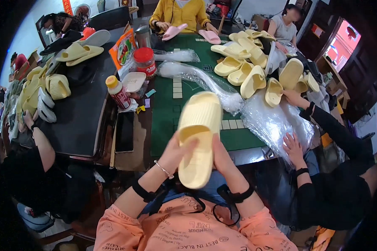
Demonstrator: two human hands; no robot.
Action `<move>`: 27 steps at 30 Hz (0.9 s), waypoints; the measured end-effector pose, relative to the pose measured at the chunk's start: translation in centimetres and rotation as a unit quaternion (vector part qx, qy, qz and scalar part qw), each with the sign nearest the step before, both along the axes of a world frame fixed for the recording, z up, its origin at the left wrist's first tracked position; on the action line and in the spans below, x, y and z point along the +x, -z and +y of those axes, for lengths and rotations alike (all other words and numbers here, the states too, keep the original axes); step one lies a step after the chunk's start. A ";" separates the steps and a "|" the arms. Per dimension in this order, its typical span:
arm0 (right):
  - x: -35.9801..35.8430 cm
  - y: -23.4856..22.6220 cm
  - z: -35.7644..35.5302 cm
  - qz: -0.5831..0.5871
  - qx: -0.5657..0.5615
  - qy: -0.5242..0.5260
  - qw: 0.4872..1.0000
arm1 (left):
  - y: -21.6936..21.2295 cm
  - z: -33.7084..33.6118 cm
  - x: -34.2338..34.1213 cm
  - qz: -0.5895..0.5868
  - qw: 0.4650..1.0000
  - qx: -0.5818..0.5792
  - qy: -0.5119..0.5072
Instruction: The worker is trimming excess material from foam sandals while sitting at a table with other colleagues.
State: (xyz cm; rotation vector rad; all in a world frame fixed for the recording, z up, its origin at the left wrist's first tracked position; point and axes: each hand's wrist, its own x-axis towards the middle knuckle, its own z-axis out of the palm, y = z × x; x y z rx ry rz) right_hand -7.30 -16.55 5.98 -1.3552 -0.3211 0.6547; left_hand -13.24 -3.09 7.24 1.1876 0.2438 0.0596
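A pale yellow slide slipper point(200, 109) with a ribbed strap is held up in front of me, toe pointing away and sole underneath. My left hand point(176, 151) grips its left edge, the thumb lying near the strap opening. On the other edge my right hand point(220, 151) is closed around the side, its fingers mostly hidden behind the slipper. Beneath and beyond it lies the green table top point(165, 121), where a long bundle of clear plastic bags point(205, 83) is spread out.
At the right, a co-worker's hands touch a yellow slipper point(274, 92) and a clear plastic sheet point(272, 125). More yellow slippers point(238, 50) are heaped behind. Left of me are a phone point(125, 133), a bottle point(118, 93) and a red-lidded jar point(144, 62). Across, another person handles pink slippers point(174, 32).
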 end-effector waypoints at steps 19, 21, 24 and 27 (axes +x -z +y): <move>10.5 5.0 0.2 -0.385 -0.399 0.071 0.829 | 7.3 6.9 6.5 0.220 0.796 0.542 -0.157; 10.2 4.8 0.5 -0.371 -0.395 0.069 0.837 | 6.7 6.2 5.8 0.208 0.756 0.591 -0.188; 10.0 4.4 0.3 -0.354 -0.407 0.068 0.840 | 4.7 4.5 4.8 0.132 0.693 0.658 -0.262; 10.2 4.7 0.0 -0.314 -0.377 0.062 0.869 | 3.6 3.8 4.3 -0.056 0.793 0.598 -0.100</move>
